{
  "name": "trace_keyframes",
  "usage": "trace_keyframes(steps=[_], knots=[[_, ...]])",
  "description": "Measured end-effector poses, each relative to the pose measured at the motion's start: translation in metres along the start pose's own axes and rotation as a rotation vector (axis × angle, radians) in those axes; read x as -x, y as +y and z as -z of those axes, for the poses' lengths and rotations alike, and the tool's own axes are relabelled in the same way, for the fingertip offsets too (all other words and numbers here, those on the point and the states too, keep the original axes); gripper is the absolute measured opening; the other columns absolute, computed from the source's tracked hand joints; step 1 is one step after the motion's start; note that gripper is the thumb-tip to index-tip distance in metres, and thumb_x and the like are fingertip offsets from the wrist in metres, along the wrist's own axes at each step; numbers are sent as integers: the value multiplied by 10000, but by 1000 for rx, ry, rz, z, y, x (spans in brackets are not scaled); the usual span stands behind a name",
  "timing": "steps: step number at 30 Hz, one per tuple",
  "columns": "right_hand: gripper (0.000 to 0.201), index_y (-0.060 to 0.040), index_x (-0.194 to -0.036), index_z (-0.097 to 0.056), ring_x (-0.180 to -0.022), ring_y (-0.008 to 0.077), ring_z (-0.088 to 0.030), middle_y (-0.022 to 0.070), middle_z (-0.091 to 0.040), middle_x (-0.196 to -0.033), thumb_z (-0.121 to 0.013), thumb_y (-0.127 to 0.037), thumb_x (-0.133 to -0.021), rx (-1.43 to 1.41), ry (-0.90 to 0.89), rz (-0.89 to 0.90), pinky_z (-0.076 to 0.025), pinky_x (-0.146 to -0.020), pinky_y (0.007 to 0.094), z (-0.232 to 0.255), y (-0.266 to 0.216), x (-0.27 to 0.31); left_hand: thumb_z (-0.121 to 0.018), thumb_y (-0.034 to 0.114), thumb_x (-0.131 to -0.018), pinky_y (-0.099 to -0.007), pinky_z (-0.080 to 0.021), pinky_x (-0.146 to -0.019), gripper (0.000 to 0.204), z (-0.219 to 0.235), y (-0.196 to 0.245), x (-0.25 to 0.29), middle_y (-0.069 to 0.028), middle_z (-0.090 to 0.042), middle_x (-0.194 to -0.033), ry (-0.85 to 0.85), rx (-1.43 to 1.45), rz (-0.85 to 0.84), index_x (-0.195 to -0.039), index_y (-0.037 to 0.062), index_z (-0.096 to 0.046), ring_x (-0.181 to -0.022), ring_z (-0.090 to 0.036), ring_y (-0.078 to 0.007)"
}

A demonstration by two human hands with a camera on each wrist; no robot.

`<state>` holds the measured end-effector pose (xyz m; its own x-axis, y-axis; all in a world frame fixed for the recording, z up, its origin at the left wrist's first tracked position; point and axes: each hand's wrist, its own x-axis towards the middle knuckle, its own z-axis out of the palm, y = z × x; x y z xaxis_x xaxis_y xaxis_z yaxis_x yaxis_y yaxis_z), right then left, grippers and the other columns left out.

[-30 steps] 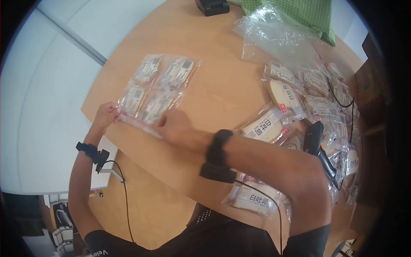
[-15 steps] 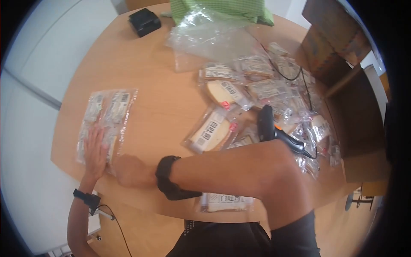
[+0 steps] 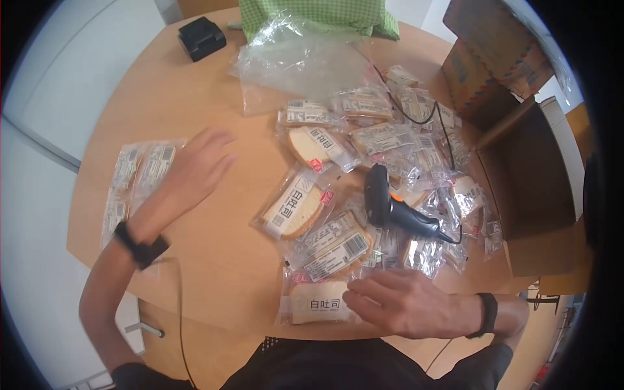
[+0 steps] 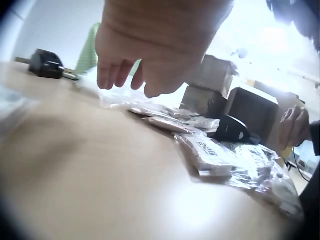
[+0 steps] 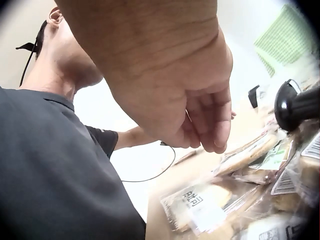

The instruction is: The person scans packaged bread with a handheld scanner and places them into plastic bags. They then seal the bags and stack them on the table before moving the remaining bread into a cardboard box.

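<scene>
At the left of the table in the head view lies a clear bag (image 3: 155, 170) holding several labelled packs, partly covered by my left forearm. My left hand (image 3: 195, 170) hovers over the table to the right of it, fingers stretched out and holding nothing. In the left wrist view its fingers (image 4: 122, 75) hang loosely. My right hand (image 3: 406, 304) is over the near right of the table, beside a wrapped slice of white bread (image 3: 317, 305) that its fingertips overlap. The right wrist view shows loosely bent fingers (image 5: 220, 130) with nothing between them.
Wrapped bread slices (image 3: 338, 250) cover the right half, with a barcode scanner (image 3: 411, 214) on top and its cable trailing. An open cardboard box (image 3: 533, 201) stands at right. A clear plastic bag (image 3: 292, 75), green checked cloth (image 3: 325, 16) and black device (image 3: 201, 39) lie at the back.
My left hand has lifted off the bag of packs and moved right and away. My right hand has left that bag and swung right to the loose bread slices. The bag was slid left-front earlier.
</scene>
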<state>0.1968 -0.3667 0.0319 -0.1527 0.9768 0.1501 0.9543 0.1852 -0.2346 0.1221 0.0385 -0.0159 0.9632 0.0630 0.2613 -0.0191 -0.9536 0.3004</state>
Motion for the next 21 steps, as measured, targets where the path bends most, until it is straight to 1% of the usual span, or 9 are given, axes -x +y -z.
trace_keyframes(steps=[3, 5, 6, 8, 12, 14, 18, 20, 21], knots=[[342, -33, -1064, -670, -834, 175, -678, 55, -641, -973, -707, -149, -745, 1, 135, -77, -603, -695, 297, 1, 5, 9, -659, 256, -1027, -445, -492, -1092, 407, -57, 6, -111, -191, -608, -1385, 211, -86, -274, -1352, 14, -628, -1302, -581, -373], [350, -29, -1080, -677, -860, 164, -692, 67, -676, -1045, -715, -147, -753, 22, 228, -82, -600, -682, 296, 2, 1, 14, -670, 277, -1012, -441, -498, -1088, 429, -90, 16, -175, -191, -601, -1393, 264, -59, -135, -1365, 36, -628, -1301, -575, -376], [366, -21, -1122, -685, -853, 164, -694, 75, -696, -1086, -718, -129, -774, 15, 224, -114, -599, -676, 298, 7, -4, 18, -670, 277, -1012, -441, -498, -1088, 429, -106, 23, -197, -191, -601, -1393, 269, -62, -157, -1365, 36, -628, -1301, -575, -376], [373, -18, -1142, -689, -845, 163, -694, 73, -698, -1069, -720, -123, -785, 10, 221, -147, -596, -678, 297, 8, -7, 31, -716, 262, -960, -465, -555, -972, 382, -122, 34, -231, -164, -667, -1223, 320, -156, -178, -1270, 43, -677, -1176, -636, -375], [377, -13, -1173, -704, -830, 166, -711, 73, -729, -1036, -733, -72, -802, 3, 304, -236, -582, -670, 301, 3, -4, 58, -711, 249, -953, -455, -588, -882, 286, -117, 36, -258, -120, -708, -1067, 125, -348, -189, -1168, 60, -718, -1109, -663, -345], [362, -14, -1142, -710, -820, 192, -726, 87, -750, -1040, -763, -22, -783, -46, 361, -361, -585, -665, 316, 4, -8, 66, -692, 176, -946, -462, -595, -809, 203, -90, 29, -235, -106, -739, -982, 436, -129, -297, -1100, 52, -738, -1012, -699, -347], [362, -24, -1087, -705, -809, 207, -724, 92, -756, -1064, -807, 11, -742, -51, 355, -396, -580, -653, 324, -3, 6, 72, -643, 156, -1044, -328, -548, -712, 149, -3, 1, -177, -62, -731, -850, 430, 542, -132, -1087, 31, -711, -764, -696, -170], [344, -24, -1082, -707, -810, 220, -725, 100, -761, -1067, -809, 10, -755, -91, 399, -386, -577, -651, 327, 1, 15, 62, -653, 236, -1081, -250, -506, -731, 233, 72, -3, -133, -10, -689, -905, 188, 600, -59, -1108, 7, -689, -799, -635, -87], [327, -23, -1076, -708, -811, 232, -727, 108, -766, -1070, -812, 9, -768, -122, 431, -411, -575, -649, 330, 4, 19, 57, -653, 236, -1081, -250, -506, -731, 233, 106, -7, -117, -10, -689, -905, 206, 584, -35, -1108, 7, -689, -799, -635, -87]])
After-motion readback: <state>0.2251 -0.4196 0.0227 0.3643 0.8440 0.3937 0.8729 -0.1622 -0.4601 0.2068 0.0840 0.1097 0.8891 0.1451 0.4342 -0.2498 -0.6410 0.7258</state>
